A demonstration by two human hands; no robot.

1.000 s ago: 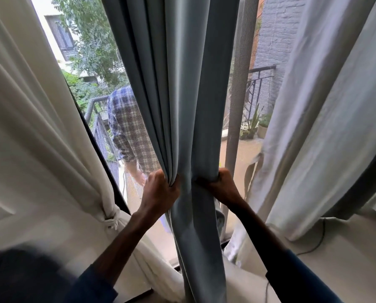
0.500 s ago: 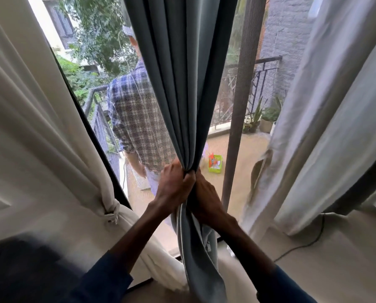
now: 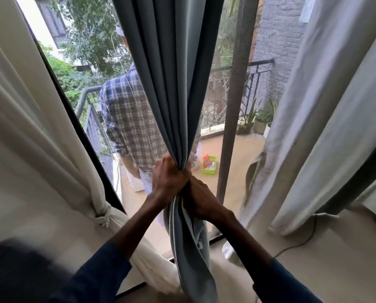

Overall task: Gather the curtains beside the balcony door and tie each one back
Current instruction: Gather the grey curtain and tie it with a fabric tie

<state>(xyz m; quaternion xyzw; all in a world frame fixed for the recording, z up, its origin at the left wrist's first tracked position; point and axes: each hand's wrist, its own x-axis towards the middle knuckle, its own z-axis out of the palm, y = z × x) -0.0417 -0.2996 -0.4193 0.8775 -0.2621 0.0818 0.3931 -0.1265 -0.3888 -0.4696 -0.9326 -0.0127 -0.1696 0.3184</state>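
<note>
Curtains, three, at the balcony door: grey-blue curtain [image 3: 171, 68] hung at centre, bunched into one narrow bundle where my hands met. My left hand [image 3: 168, 179] was closed around the folds; my right hand [image 3: 199, 201] gripped the same bundle just below, touching the left. Cream curtain [image 3: 40, 136] on the left sat knotted back; pale curtain [image 3: 327, 110] on the right hung loose.

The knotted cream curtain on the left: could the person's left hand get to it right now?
Probably not at once: the left hand is clamped around the gathered grey-blue curtain. The knotted cream curtain hangs nearby with nothing between them, if it lets go.
</note>
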